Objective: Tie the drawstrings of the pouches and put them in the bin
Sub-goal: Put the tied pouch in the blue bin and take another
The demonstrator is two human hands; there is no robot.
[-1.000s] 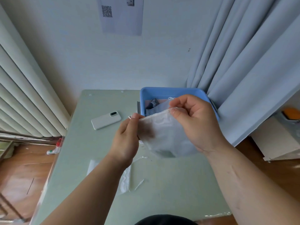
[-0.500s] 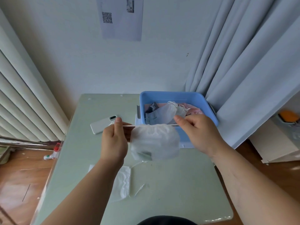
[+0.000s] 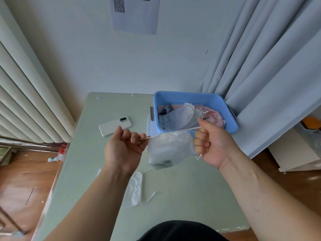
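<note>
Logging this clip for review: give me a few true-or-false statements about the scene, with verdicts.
1. The left hand and right hand each grip the pouch's drawstrings. True.
2. A phone lies on the table, left of the bin. True.
3. The bin is empty. False: it holds pouches.
4. The held pouch rests on the table. False: it hangs between the hands.

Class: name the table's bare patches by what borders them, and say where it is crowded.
Bare: the far strip between phone and bin; the near right, between the flat pouch and the table's right edge. Crowded: the bin, holding pouches, and the middle, where left hand and right hand stretch the held pouch's drawstrings.
</note>
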